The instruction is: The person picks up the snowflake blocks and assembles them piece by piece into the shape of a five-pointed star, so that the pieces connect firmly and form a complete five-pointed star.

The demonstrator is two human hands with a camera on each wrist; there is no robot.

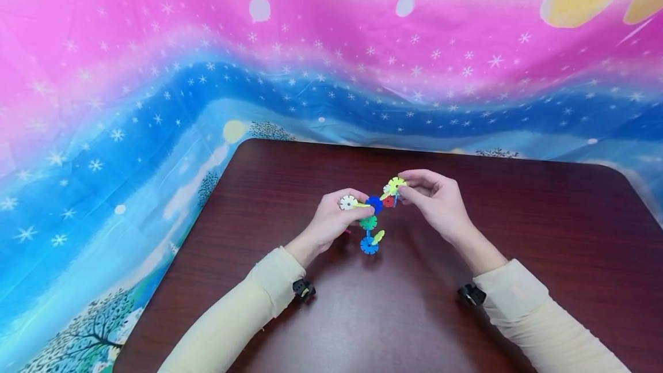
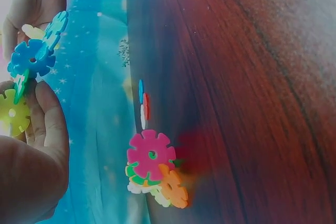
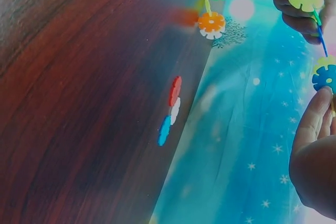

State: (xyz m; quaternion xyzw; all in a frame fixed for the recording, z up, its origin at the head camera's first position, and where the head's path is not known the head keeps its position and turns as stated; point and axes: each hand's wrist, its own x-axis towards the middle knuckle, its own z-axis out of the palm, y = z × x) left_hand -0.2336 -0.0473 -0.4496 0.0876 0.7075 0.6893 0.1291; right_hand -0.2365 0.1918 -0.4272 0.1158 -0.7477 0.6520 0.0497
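Between the two hands is a figure of linked notched plastic discs: a dark blue disc (image 1: 374,205), a white disc (image 1: 349,203), a green disc (image 1: 368,222), a lighter blue disc (image 1: 369,246) and several yellow ones. My left hand (image 1: 331,217) grips it near the dark blue disc, thumb in front and fingers mostly hidden behind. At the upper right end, my right hand (image 1: 437,203) pinches a yellow disc (image 1: 397,184) between thumb and fingers. The left wrist view shows a blue disc (image 2: 32,59) above the left fingertips, beside the right hand.
On the dark wooden table (image 1: 544,217), beyond the hands, sits a cluster with a pink disc (image 2: 151,155) and an orange disc (image 2: 173,187). Farther right is a joined red disc (image 3: 175,91), white disc (image 3: 176,112) and blue disc (image 3: 164,130). A patterned cloth (image 1: 331,45) hangs behind.
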